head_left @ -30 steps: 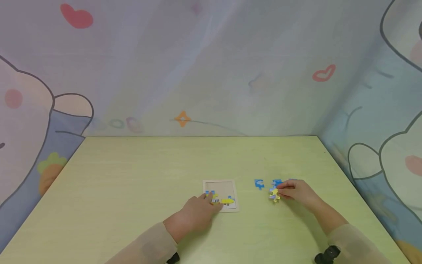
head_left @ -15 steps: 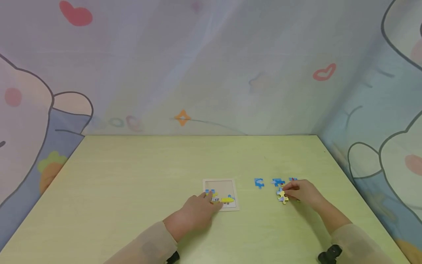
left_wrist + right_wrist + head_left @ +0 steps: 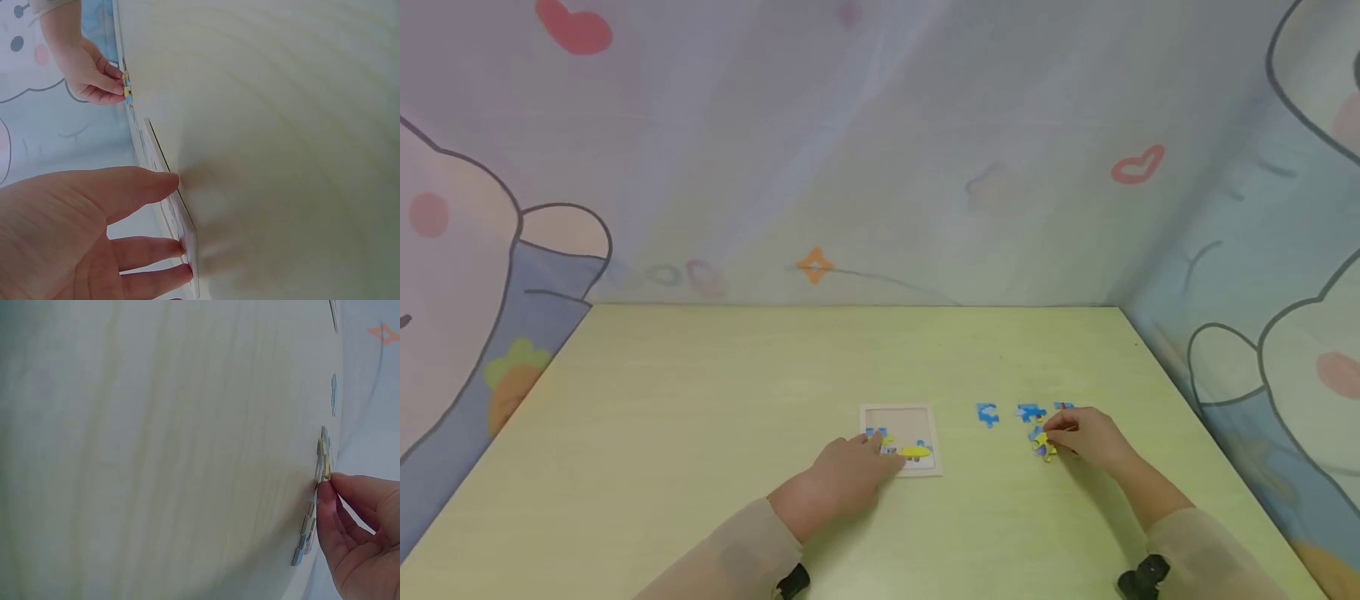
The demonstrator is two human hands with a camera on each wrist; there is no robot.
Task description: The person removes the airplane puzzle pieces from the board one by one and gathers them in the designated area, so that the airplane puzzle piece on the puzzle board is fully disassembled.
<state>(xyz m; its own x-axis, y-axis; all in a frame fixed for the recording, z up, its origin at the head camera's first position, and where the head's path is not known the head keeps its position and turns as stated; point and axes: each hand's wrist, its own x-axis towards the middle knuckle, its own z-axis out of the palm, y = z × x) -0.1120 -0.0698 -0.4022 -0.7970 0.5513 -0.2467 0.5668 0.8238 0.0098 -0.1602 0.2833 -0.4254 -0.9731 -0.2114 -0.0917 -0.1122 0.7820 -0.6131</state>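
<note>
In the head view, my left hand [image 3: 848, 477] rests on the near left part of a small pale puzzle tray [image 3: 937, 446]. Its thumb and fingers touch the tray's edge in the left wrist view, extended rather than curled. Inside the tray, fitted pieces show a yellow shape [image 3: 914, 452] and some blue; the hand covers part of them. To the right, my right hand [image 3: 1093, 439] pinches a yellow and blue jigsaw piece [image 3: 1043, 448] between thumb and fingers, low over the table. The right wrist view shows that pinched piece [image 3: 325, 464] edge-on.
Behind the right hand lie blue jigsaw pieces: one on the left [image 3: 988, 414], one in the middle [image 3: 1031, 412], and one partly hidden [image 3: 1063, 406]. All are on the light wooden table [image 3: 700, 400]. A printed cloth [image 3: 887, 167] stands along the table's far edge.
My right hand has shifted a little to the right with the pinched jigsaw piece, whose angle has changed slightly. The left hand stays on the tray.
</note>
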